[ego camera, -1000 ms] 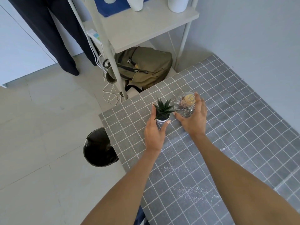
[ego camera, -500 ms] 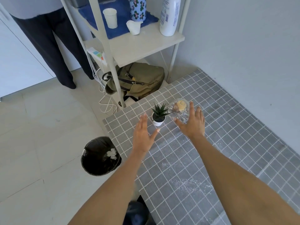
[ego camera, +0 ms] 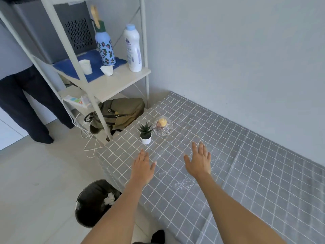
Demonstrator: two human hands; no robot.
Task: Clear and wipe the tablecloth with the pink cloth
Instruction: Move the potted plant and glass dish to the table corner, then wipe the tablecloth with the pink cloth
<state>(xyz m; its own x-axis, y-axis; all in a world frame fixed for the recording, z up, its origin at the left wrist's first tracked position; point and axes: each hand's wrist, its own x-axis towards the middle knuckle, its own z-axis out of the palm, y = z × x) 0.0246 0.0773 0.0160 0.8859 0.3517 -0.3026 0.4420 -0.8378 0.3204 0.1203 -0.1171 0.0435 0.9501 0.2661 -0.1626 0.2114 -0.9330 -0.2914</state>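
The grey grid tablecloth [ego camera: 246, 173] is the task's surface, w/ white grains [ego camera: 182, 185] scattered just in front of the hands. No pink cloth in view, so I can't tell where it lies.

Risks, biggest thing first:
- Tablecloth: 1 side hangs over the table edge above the black bin [ego camera: 95, 203]; a hard wipe could drag it, and the grains could scatter onto the floor rather than into the bin.
- Glass dome dish [ego camera: 162, 128]: near the far corner (breakable), a tug could slide it off.
- Small potted succulent [ego camera: 146, 133]: just beside the dish, light, likely tips easily.

Count: 1 tablecloth, 1 bin, 1 dish, 1 succulent, 2 hands. Left hand [ego camera: 142, 169] and right hand [ego camera: 198, 162] hover flat, fingers spread, holding nothing.
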